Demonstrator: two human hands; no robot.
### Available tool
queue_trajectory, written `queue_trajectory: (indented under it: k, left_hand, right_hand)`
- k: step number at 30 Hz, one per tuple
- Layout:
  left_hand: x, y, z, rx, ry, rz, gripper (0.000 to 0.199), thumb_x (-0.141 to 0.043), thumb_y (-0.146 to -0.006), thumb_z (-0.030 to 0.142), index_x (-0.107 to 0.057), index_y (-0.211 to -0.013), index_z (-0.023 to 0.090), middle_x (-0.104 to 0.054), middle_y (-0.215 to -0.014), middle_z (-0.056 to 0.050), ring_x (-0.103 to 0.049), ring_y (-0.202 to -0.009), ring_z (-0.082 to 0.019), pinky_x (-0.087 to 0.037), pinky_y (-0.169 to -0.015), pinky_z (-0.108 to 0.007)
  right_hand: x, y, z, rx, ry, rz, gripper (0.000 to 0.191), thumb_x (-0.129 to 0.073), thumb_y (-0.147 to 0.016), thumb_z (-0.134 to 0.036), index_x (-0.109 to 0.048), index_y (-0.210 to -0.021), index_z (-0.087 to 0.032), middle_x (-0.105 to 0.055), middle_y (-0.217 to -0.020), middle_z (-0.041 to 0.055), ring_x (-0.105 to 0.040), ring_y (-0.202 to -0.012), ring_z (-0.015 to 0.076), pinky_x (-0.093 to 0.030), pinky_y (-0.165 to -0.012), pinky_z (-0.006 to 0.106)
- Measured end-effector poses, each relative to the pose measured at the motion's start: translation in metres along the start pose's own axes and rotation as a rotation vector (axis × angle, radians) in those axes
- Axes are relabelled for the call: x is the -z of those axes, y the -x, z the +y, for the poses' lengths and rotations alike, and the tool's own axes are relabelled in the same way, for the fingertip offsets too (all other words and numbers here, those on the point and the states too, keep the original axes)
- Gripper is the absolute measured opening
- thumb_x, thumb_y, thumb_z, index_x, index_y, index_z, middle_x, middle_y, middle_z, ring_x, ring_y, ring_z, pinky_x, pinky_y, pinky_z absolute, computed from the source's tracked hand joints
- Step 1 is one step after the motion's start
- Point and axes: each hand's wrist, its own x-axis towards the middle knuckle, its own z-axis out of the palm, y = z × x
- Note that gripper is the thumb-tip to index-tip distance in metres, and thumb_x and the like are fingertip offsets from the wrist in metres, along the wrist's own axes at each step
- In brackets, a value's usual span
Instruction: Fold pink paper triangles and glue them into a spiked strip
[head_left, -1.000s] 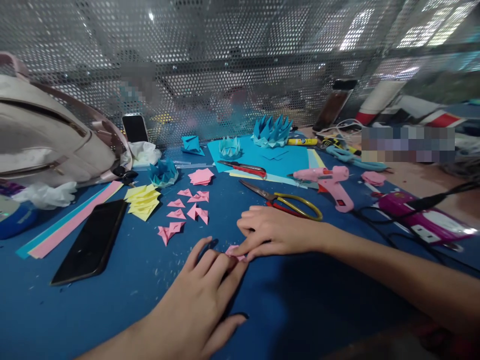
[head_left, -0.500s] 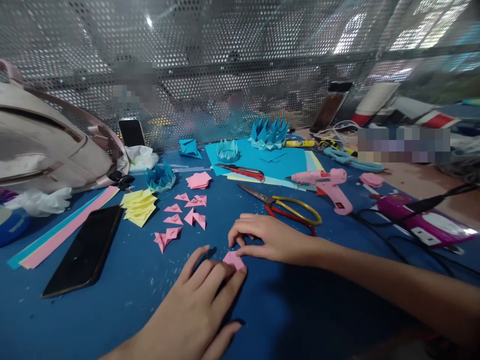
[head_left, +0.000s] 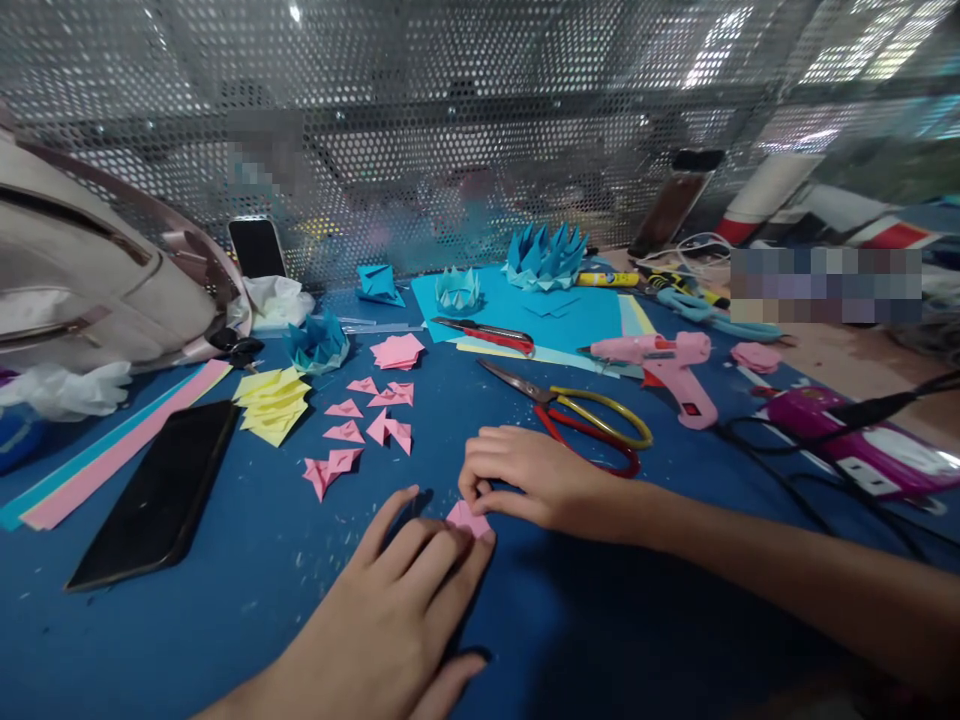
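Observation:
A small piece of pink paper (head_left: 468,518) lies folded on the blue tabletop between my two hands. My left hand (head_left: 397,600) spreads over the table, its middle fingers resting on the paper's near left side and its thumb apart. At the paper's upper right edge, my right hand (head_left: 532,480) pinches with thumb and forefinger, the other fingers curled. Beyond the hands lie several folded pink paper pieces (head_left: 344,431) and a stack of pink paper (head_left: 397,351). Scissors with yellow and red handles (head_left: 574,410) lie just past my right hand.
On the left are a black phone (head_left: 157,500), paper strips (head_left: 127,440), yellow papers (head_left: 274,402) and a backpack (head_left: 90,260). Blue paper crowns (head_left: 546,262), a box cutter (head_left: 487,334) and a pink glue gun (head_left: 671,365) stand or lie farther back. Cables (head_left: 787,460) run at right.
My right thumb and forefinger have closed together at the paper's upper edge. The left hand stays almost still. The whole view has shifted slightly.

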Motion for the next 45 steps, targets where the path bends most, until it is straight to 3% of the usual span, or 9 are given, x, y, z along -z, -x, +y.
queue_trajectory:
  k: [20, 26, 29, 33, 45]
  left_hand:
    - [0.000, -0.001, 0.004, 0.020, -0.028, 0.013, 0.063, -0.042, -0.098, 0.050, -0.036, -0.149, 0.014, -0.061, -0.121, -0.010, -0.052, -0.109, -0.029, -0.021, -0.114, -0.056]
    - [-0.002, -0.002, 0.004, 0.021, -0.036, 0.036, 0.062, -0.043, -0.097, 0.049, -0.037, -0.148, 0.014, -0.060, -0.121, -0.010, -0.052, -0.107, -0.029, -0.018, -0.114, -0.056]
    - [-0.002, -0.002, 0.003, 0.015, -0.026, 0.037, 0.062, -0.044, -0.097, 0.049, -0.038, -0.147, 0.014, -0.060, -0.120, -0.010, -0.052, -0.106, -0.029, -0.019, -0.114, -0.056]
    - [0.000, -0.002, 0.003, 0.015, -0.016, 0.032, 0.060, -0.046, -0.096, 0.047, -0.040, -0.146, 0.015, -0.060, -0.119, -0.010, -0.052, -0.106, -0.029, -0.020, -0.114, -0.057]
    - [0.004, -0.002, 0.004, 0.017, 0.026, 0.018, 0.058, -0.048, -0.096, 0.042, -0.039, -0.146, 0.014, -0.059, -0.123, -0.010, -0.053, -0.108, -0.029, -0.022, -0.114, -0.058]
  right_hand:
    - [-0.006, 0.002, 0.000, 0.046, 0.048, 0.029, 0.012, -0.055, -0.097, -0.022, -0.058, -0.087, -0.018, -0.059, -0.087, -0.0004, -0.047, -0.081, 0.0155, -0.030, -0.075, 0.029]
    - [0.003, 0.005, 0.003, 0.030, -0.112, 0.083, 0.007, -0.063, -0.093, -0.024, -0.065, -0.093, -0.017, -0.059, -0.089, -0.0003, -0.055, -0.084, 0.0127, -0.036, -0.074, 0.024]
    - [0.020, 0.009, 0.008, 0.160, -0.133, -0.024, 0.013, -0.064, -0.093, -0.027, -0.074, -0.094, -0.019, -0.059, -0.084, 0.0000, -0.055, -0.081, 0.0114, -0.037, -0.071, 0.021]
    - [0.036, 0.011, 0.013, 0.264, 0.016, -0.158, 0.025, -0.060, -0.094, -0.040, -0.077, -0.102, -0.023, -0.056, -0.075, -0.0001, -0.050, -0.075, 0.0125, -0.034, -0.068, 0.023]
    - [0.032, 0.010, 0.014, 0.266, 0.145, -0.181, 0.029, -0.052, -0.099, -0.042, -0.076, -0.105, -0.027, -0.057, -0.071, -0.0013, -0.048, -0.069, 0.0124, -0.030, -0.071, 0.028]
